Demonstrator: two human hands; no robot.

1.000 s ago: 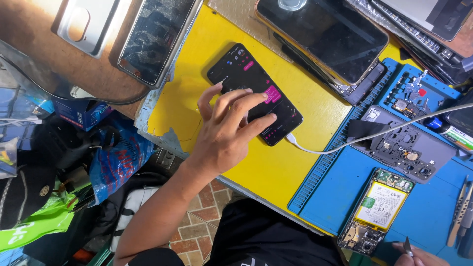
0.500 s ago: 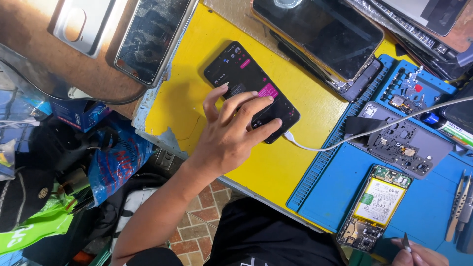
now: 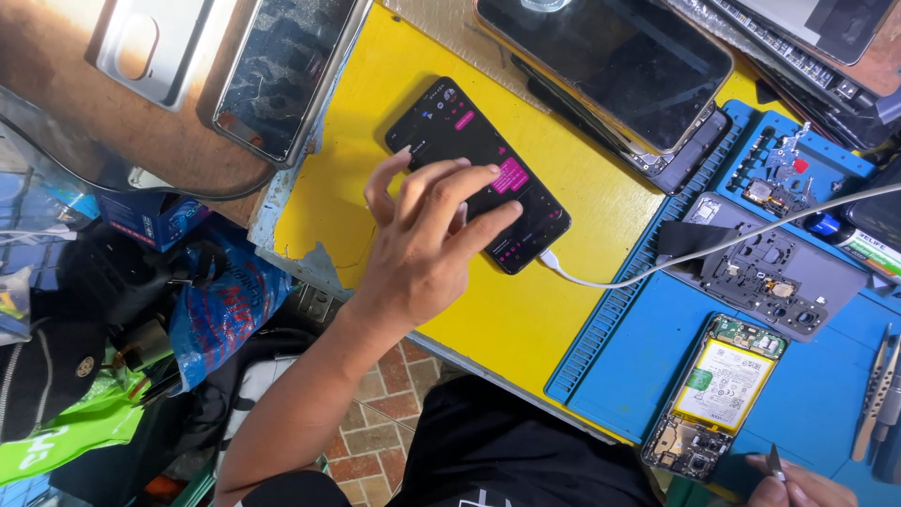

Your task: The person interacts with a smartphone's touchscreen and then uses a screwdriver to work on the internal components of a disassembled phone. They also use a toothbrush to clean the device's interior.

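Left hand (image 3: 427,249) has its fingers (image 3: 469,188) spread fairly wide and resting on the lit screen of a black smartphone (image 3: 477,175), not gripping it, just fingertips down on the glass with pink blocks showing between them. The phone lies flat under those fingers on the yellow tabletop (image 3: 488,310), and a white charging cable (image 3: 657,263) plugs into its end just past the fingertips and runs off across the blue repair mat (image 3: 638,376). Further out from the fingers on that mat there's an opened phone with its battery showing (image 3: 718,394) and a grey back frame (image 3: 779,272). Beyond the phone, away from the wrist, a stack of dark tablets (image 3: 610,66) sits near. The right hand (image 3: 798,483) only peeks in at the bottom edge, fingers pinched narrow on a small metal tool (image 3: 774,462), just beside the opened phone. A cracked phone (image 3: 282,75) lies well off to the other side.
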